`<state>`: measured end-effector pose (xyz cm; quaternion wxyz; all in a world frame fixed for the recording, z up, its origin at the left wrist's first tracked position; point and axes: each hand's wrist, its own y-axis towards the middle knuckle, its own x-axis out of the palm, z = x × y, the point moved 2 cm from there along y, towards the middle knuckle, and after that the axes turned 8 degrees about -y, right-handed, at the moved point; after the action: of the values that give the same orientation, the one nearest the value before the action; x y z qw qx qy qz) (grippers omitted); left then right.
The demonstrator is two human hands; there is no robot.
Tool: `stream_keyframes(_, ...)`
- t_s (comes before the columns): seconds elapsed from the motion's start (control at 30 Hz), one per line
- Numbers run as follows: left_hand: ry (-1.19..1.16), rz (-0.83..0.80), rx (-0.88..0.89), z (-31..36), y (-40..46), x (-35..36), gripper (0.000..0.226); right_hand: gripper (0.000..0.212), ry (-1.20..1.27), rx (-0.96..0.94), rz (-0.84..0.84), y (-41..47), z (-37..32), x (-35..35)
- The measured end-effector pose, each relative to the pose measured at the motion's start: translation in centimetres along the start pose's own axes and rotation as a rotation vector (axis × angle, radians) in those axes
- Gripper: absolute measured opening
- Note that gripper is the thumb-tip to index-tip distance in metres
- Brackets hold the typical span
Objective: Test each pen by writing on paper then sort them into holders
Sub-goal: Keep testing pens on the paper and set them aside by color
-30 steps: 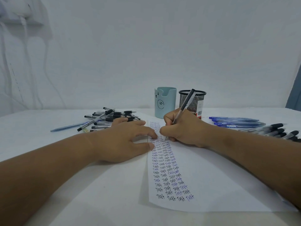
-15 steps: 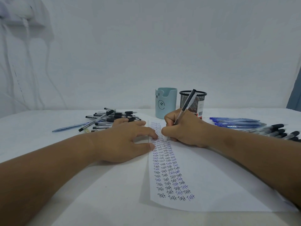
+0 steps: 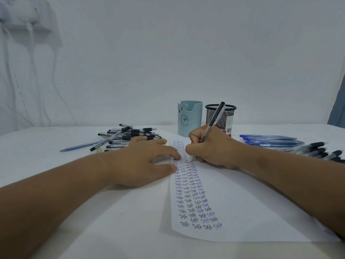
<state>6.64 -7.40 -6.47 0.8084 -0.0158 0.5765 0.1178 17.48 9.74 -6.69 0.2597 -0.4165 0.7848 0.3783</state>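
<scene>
My right hand grips a black-capped clear pen, its tip down on the white paper near the top of the written columns. Rows of the word "Test" in black and blue fill the paper's left part. My left hand rests flat on the table, fingertips pressing the paper's left edge. Behind my right hand stand a light blue bear-face holder and a black mesh holder.
A heap of black pens lies at the back left, with one blue pen beside it. Blue pens and several black pens lie at the right. White wall behind; cables hang at the far left.
The pen's upper end has shifted slightly as my right hand writes. My left hand keeps its place on the paper's edge.
</scene>
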Motion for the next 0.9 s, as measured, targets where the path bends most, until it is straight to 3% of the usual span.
stream_keyframes(0.27,0.004,0.009,0.011,-0.1,0.1,0.1,0.036,0.041,-0.061,-0.021,0.031,0.0,-0.2,0.1)
stream_keyframes(0.43,-0.003,0.024,0.018,-0.5,0.2,0.2,0.036,0.047,0.303,0.118,0.16,0.2,-0.2,-1.0)
stream_keyframes(0.53,0.003,0.023,0.02,-0.6,0.1,0.3,0.037,0.038,0.312,0.051,0.19,0.4,-0.6,-2.8)
stream_keyframes(0.6,0.018,0.021,0.019,-0.5,0.1,0.3,0.036,0.043,0.258,0.054,0.181,0.2,-0.3,-3.6)
stream_keyframes(0.73,0.017,0.029,0.023,-0.5,0.0,0.3,0.035,0.017,0.056,0.039,0.165,-0.5,0.2,-3.3)
stream_keyframes(0.9,0.013,0.049,0.018,-0.5,0.1,0.4,0.033,0.028,-0.095,-0.049,0.206,-0.5,0.5,-3.1)
